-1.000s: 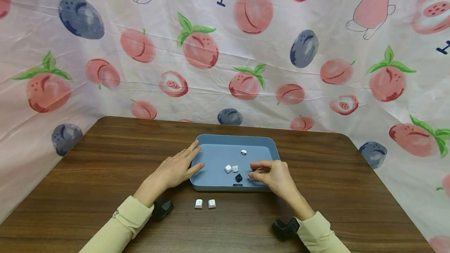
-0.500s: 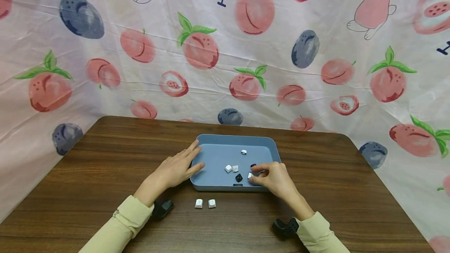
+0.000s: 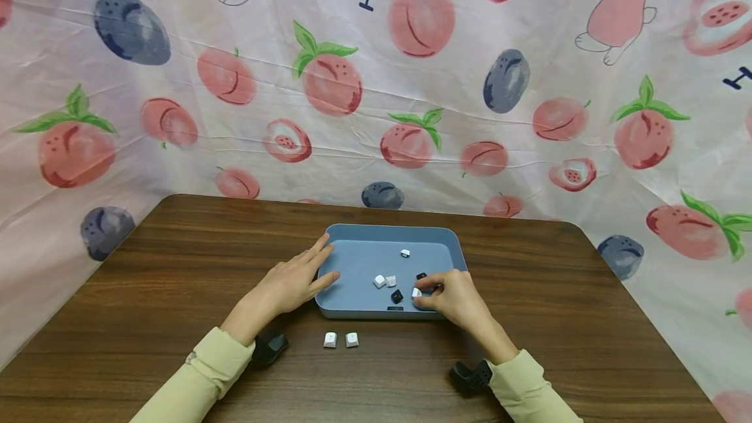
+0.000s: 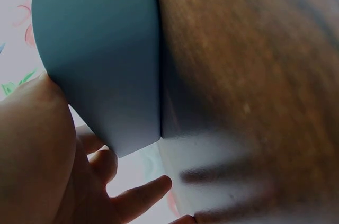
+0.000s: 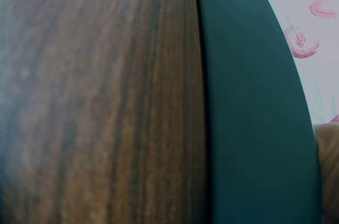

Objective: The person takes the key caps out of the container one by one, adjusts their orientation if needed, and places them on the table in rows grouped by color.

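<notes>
Where hands work, loose keycaps

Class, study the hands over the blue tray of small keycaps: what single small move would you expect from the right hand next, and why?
Probably lift the white keycap clear of the blue tray. The right hand already pinches it at the tray's near right corner, while the left hand rests flat on the tray's left rim. Two white keycaps already lie side by side on the table in front, so it likely joins them.

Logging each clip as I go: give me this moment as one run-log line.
left hand: flat on tray edge | right hand: pinches white keycap in tray | table: two white keycaps before tray
</notes>
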